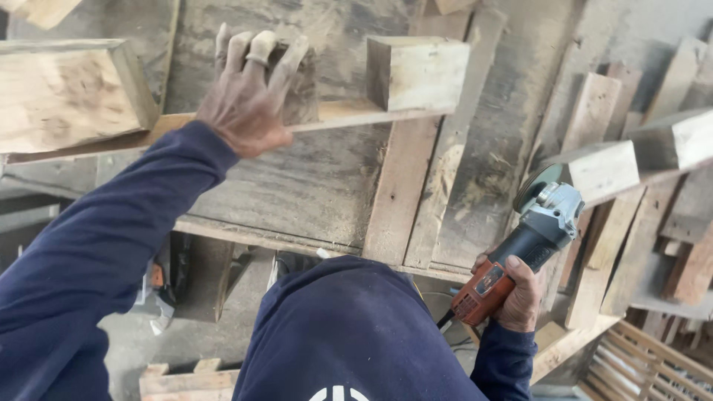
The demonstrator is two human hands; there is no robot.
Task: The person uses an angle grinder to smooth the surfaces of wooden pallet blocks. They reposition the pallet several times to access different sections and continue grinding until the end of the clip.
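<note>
The left hand [249,96] reaches out over the dusty wooden workbench [312,178] and grips a small dark wood block [297,85] fixed on a long thin slat [349,115], fingers curled over its far top edge, with a pale square block [416,70] just beside it on the same slat. The right hand [520,293] is clenched round the orange-and-black body of an angle grinder [531,241], held low off the bench's near right edge with its disc tilted up and apart from any wood. Judging from this, good work means keeping the left fingers behind the block, away from the disc's path, the slat pressed flat, and the grinder gripped firmly.
</note>
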